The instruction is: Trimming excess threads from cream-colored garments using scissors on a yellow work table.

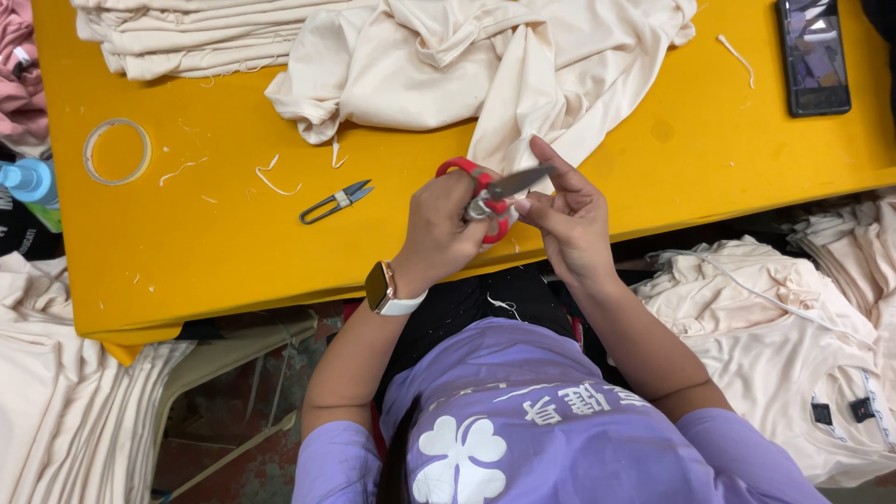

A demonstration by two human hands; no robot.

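Note:
My left hand (441,229), with a watch on its wrist, grips red-handled scissors (485,187) over the front edge of the yellow table (233,243). The blades point right. My right hand (567,219) meets them, thumb and forefinger on either side of the blade tip. A crumpled cream garment (485,65) lies on the table, and its lower corner hangs down right behind the scissors and my fingers. Whether my right hand pinches the cloth or the blade is not clear.
Small thread snips (336,202) and a tape ring (117,151) lie on the table's left, among thread scraps. Folded cream garments (187,37) sit at the back left, a phone (814,56) at the back right. More cream garments (775,327) are piled right and left below the table.

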